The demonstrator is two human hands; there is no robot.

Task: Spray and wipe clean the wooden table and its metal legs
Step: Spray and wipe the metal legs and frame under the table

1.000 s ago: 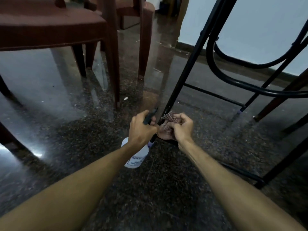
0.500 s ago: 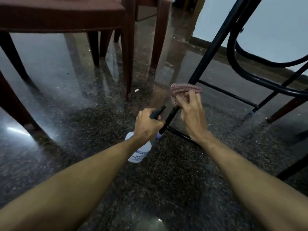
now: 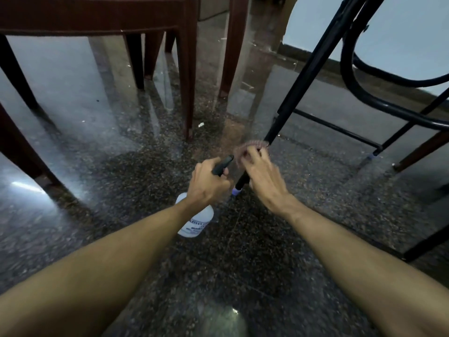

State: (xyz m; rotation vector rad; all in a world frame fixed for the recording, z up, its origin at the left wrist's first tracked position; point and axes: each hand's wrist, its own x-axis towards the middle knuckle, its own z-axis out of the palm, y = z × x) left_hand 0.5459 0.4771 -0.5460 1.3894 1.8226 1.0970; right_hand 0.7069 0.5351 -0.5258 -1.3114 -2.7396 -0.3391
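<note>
A black metal table leg (image 3: 308, 76) slants down to a blue-capped foot (image 3: 237, 190) on the floor. My right hand (image 3: 261, 177) presses a red checked cloth (image 3: 250, 148) around the lower part of that leg; the cloth is blurred. Just left of the leg, my left hand (image 3: 209, 183) grips the black trigger head of a white spray bottle (image 3: 196, 221), which hangs below the hand. The wooden tabletop is out of view.
Brown plastic chairs (image 3: 187, 76) stand on the polished dark granite floor (image 3: 121, 166) to the left and behind. Black crossbars (image 3: 335, 126) and a curved black tube (image 3: 379, 103) of the table frame fill the right. Another brown leg (image 3: 422, 152) stands far right.
My right hand with the cloth rose up the leg from its base, then slid partway back down. The left hand keeps hold of the bottle beside the leg.
</note>
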